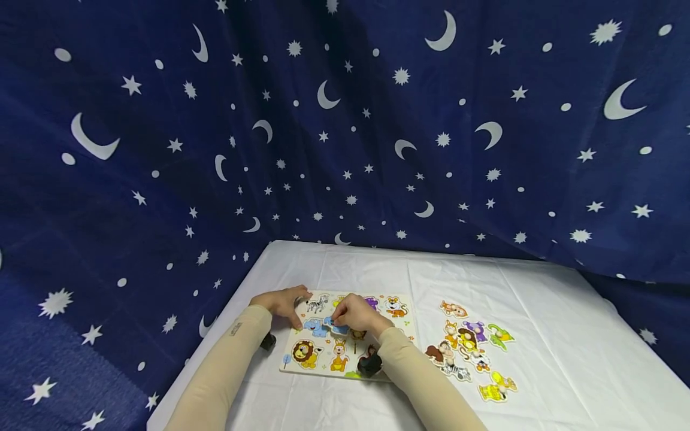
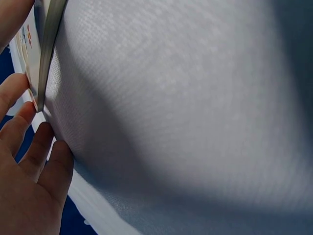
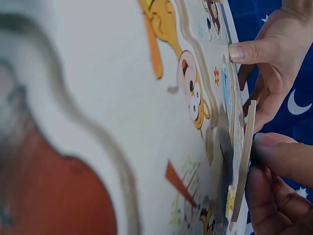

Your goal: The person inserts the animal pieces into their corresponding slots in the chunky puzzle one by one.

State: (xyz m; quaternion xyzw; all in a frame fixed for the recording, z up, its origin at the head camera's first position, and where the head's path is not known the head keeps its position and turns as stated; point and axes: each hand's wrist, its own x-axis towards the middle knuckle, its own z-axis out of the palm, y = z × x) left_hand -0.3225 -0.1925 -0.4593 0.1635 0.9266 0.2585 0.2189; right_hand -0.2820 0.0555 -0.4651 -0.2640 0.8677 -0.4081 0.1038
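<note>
My right hand [image 1: 357, 313] pinches a flat blue animal-shaped wooden puzzle piece [image 1: 338, 329] between thumb and fingers, pale cut edge showing, held just over the board slightly left of its middle, next to the printed blue elephant. My left hand [image 1: 280, 302] has fingers parted, thumb touching the left edge of the rectangular pale wooden animal puzzle board [image 1: 326, 365], near its far-left corner. Glossy painted animal-shaped pieces [image 1: 468, 336] lie loosely heaped off the board's right edge, on wrinkled, woven white cloth [image 1: 550, 335].

Both sleeved forearms [image 1: 223, 365] extend forward; the left hand [image 1: 283, 302] is spread; the right hand [image 1: 359, 314] pinches.
</note>
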